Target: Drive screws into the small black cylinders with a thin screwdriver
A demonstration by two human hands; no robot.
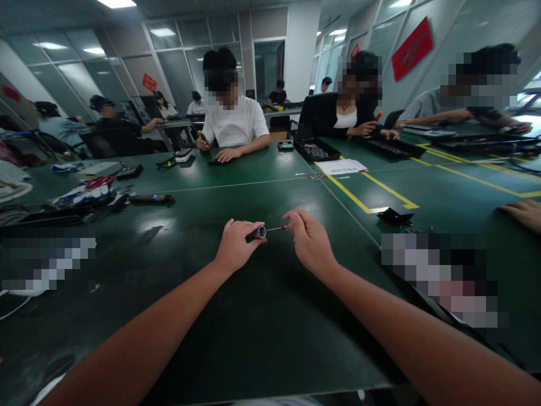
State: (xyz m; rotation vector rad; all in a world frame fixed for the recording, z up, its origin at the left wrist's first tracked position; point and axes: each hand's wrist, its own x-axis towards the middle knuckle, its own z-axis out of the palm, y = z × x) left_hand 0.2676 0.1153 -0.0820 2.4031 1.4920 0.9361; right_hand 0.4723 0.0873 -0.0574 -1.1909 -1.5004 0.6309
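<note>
Over the green table, my left hand point(239, 242) is closed around a small black flashlight point(259, 232), whose round, silver-rimmed end faces to the right. My right hand point(310, 242) is closed in a pinch on a small screwdriver point(284, 228) with a red part near the fingers. Its thin metal shaft points left and reaches the flashlight's round end. Whether the tip touches it or goes inside, I cannot tell. Most of the screwdriver's handle is hidden in my fingers.
Left on the table point(203, 203) lie a dark tube with a red tip point(151, 198) and a heap of tools and gloves point(91, 192). Right are a small black part point(395, 216), yellow tape point(353, 194) and a black parts tray point(315, 150). A co-worker's hand point(524, 213) rests at the right edge.
</note>
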